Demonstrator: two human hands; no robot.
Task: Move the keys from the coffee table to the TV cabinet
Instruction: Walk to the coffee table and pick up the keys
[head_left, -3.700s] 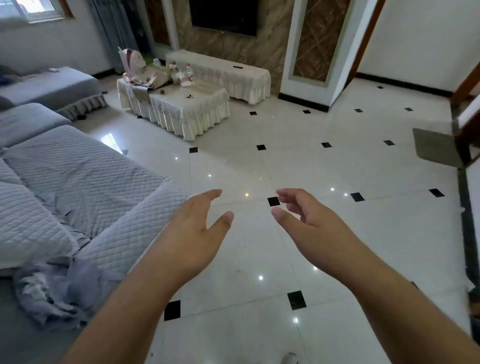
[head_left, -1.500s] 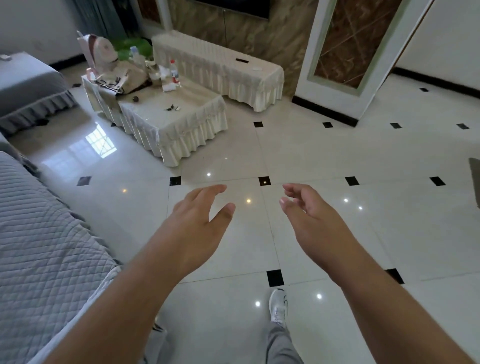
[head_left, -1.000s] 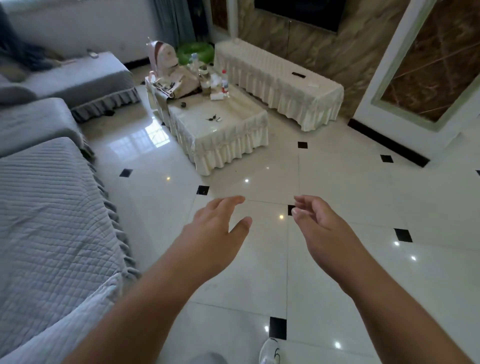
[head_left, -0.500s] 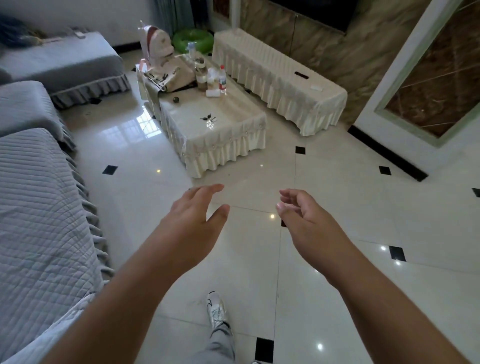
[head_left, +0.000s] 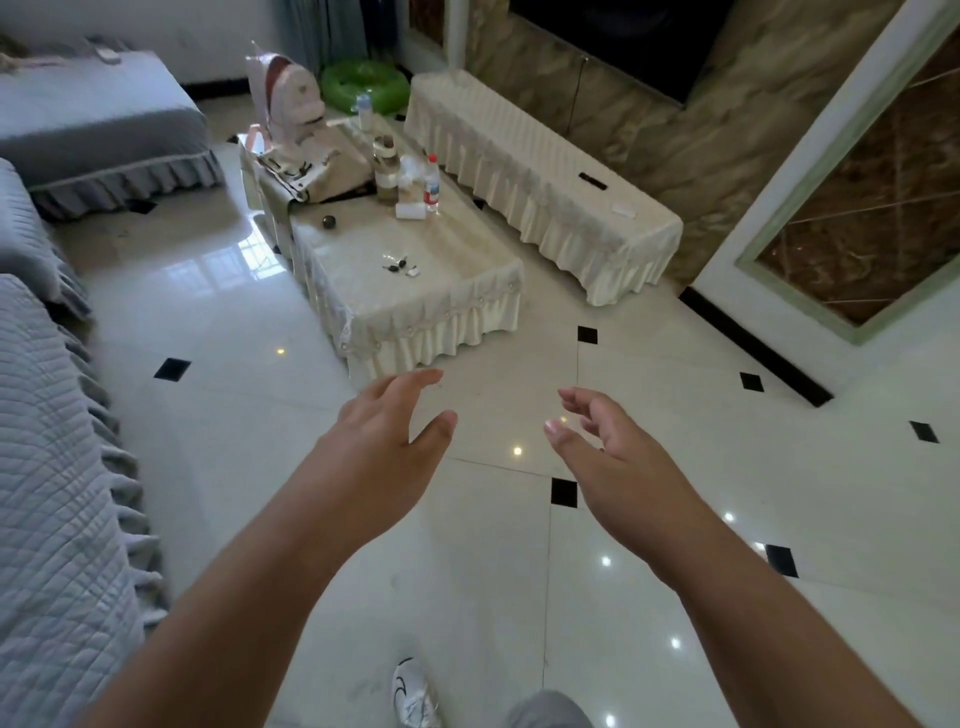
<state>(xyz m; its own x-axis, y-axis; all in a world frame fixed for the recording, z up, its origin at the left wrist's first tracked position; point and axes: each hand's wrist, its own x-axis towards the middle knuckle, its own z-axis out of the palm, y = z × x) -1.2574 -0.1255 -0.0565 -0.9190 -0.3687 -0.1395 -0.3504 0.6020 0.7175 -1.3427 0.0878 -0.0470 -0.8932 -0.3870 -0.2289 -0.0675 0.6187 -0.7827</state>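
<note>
A small bunch of keys (head_left: 400, 266) lies on the cream-clothed coffee table (head_left: 457, 291), near its front half. Behind and to the right stands the long TV cabinet (head_left: 524, 156), draped in a cream frilled cloth, under the dark TV. My left hand (head_left: 384, 447) and my right hand (head_left: 613, 457) are both held out in front of me over the floor, short of the table. Both hold nothing and have their fingers apart.
On the table's far end stand bottles (head_left: 431, 183), a jar (head_left: 386, 171), a pink backpack (head_left: 283, 101) and a small dark ball (head_left: 329, 222). A remote (head_left: 592, 181) and a white card (head_left: 623, 209) lie on the cabinet. Grey sofas (head_left: 57, 467) line the left. A green ring (head_left: 363, 83) lies beyond.
I have walked nearer the coffee table; it and the keys now appear larger and closer. Both hands stay open and held out in front.
</note>
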